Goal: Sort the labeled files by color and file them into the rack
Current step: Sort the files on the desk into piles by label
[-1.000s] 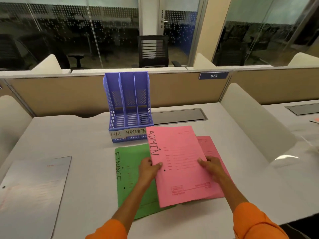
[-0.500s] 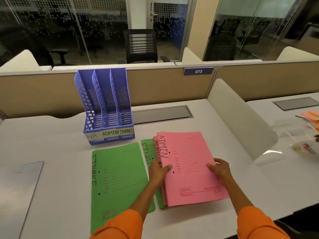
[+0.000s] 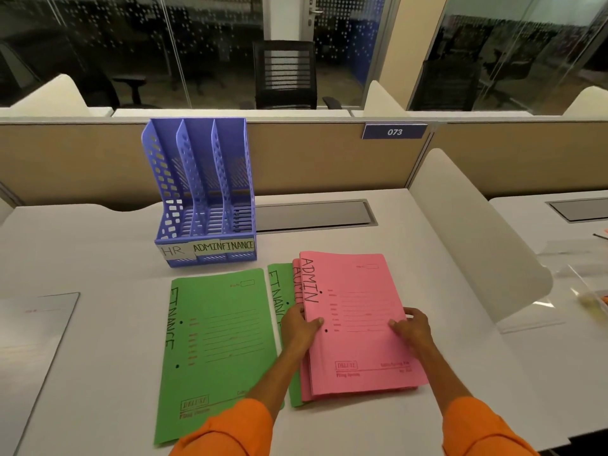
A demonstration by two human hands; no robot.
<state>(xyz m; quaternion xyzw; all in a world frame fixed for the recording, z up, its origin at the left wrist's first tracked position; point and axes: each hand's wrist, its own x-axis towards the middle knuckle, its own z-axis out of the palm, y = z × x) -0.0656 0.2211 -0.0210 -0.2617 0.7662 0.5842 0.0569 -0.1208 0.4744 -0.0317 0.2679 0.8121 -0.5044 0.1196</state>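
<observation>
a pale file lies at the far left of the white desk. the purple rack stands ahead and left of the hands, its middle slot marked admin. a green finance file lies flat before it, and a second green file peeks from under the pink admin stack, whose long axis runs away from the person. the left hand, nearer the rack, grips the stack's spine edge. the right hand holds the opposite edge. beyond are a tan partition and a dark glass-walled office.
</observation>
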